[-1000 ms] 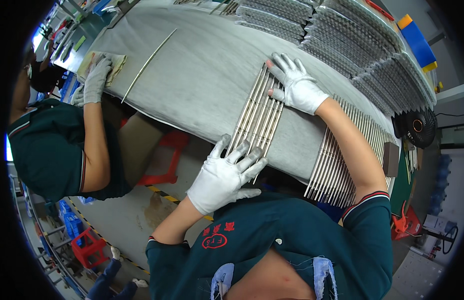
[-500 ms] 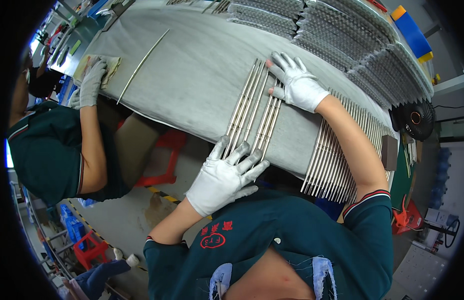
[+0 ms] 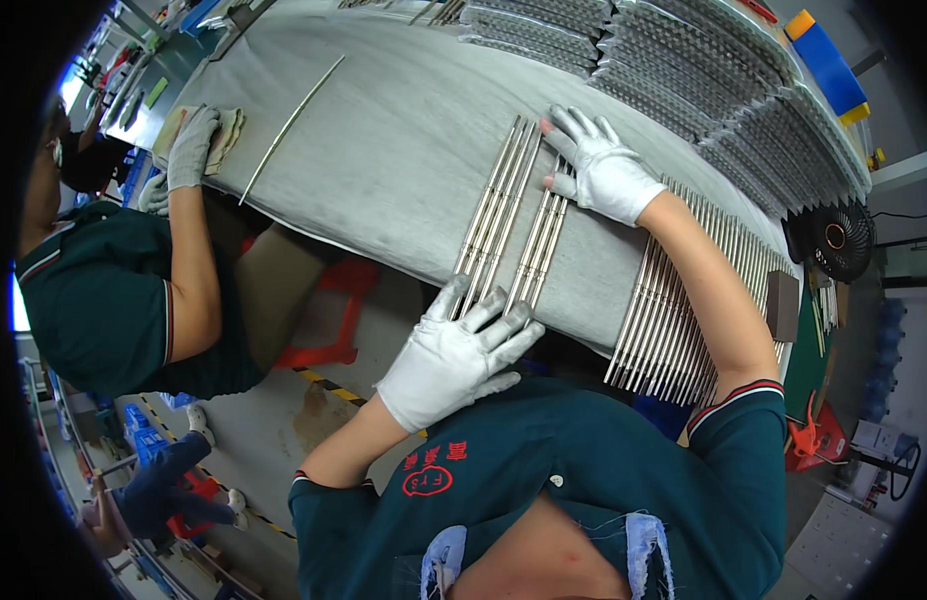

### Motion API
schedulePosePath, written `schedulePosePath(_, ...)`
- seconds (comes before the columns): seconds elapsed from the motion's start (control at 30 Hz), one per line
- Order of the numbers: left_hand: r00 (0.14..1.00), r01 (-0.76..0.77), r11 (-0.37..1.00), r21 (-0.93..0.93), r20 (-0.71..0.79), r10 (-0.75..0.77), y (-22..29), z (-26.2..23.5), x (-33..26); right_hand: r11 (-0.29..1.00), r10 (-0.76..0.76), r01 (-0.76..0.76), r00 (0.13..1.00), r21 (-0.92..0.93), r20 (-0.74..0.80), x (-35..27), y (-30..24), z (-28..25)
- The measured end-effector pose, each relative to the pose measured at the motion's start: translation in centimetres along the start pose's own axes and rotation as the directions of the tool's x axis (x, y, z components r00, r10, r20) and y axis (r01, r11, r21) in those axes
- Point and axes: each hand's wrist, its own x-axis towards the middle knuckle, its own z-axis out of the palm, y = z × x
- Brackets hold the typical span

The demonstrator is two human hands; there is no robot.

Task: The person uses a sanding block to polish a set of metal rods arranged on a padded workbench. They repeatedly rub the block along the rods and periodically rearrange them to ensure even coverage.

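Note:
Thin metal rods with ringed joints lie on the grey-covered table in front of me, in a left group [image 3: 495,205] and a right group [image 3: 539,245] with a gap between them. My left hand [image 3: 448,365], in a white glove with greyed fingertips, lies with fingers apart over the near ends of both groups. At the far ends is my right hand [image 3: 608,172], also gloved, fingers spread, thumb and one fingertip bare. Its thumb rests by the top of the right group, partly hiding those rods. Neither hand is closed around a rod.
A wide row of similar rods [image 3: 673,300] lies to the right, beside a dark block [image 3: 782,305]. Stacked bubbled plastic trays [image 3: 693,75] stand at the back. One long rod [image 3: 293,130] lies leftward. A co-worker [image 3: 113,290] holds a cloth [image 3: 223,140]; a black fan [image 3: 831,243] stands right.
A single rod that lay between the two groups has shifted left against the left group. Both my hands have barely moved. The co-worker's hand has shifted slightly at the cloth.

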Motion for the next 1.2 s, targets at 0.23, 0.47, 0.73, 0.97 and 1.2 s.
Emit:
schedulePosePath(0.23,0.994,0.052,0.996,0.073,-0.100,-0.045,-1.9,-0.3,0.0,0.993,0.120,-0.120,0.990,0.001,-0.068,-9.4,1.5,-5.3)
schedulePosePath(0.47,0.986,0.083,0.992,0.095,-0.150,-0.068,-3.2,0.8,-0.6,0.738,0.609,-0.617,0.783,-0.274,-0.125,-25.9,7.2,-8.9)
schedulePosePath(0.73,0.974,0.057,0.995,0.076,-0.224,-0.039,-3.7,1.2,-0.5,0.462,0.886,-0.883,0.455,-0.083,0.085,-30.7,7.5,-8.1)
schedulePosePath(0.97,0.972,-0.005,0.996,0.088,-0.236,0.025,-4.1,1.4,-0.3,0.386,0.920,-0.890,0.391,-0.241,0.029,-30.7,8.2,-8.5)
schedulePosePath(1.2,0.968,-0.044,0.996,0.072,-0.243,0.061,-4.2,1.6,-0.4,0.912,0.397,-0.374,0.909,0.171,-0.129,-20.6,0.8,-11.6)
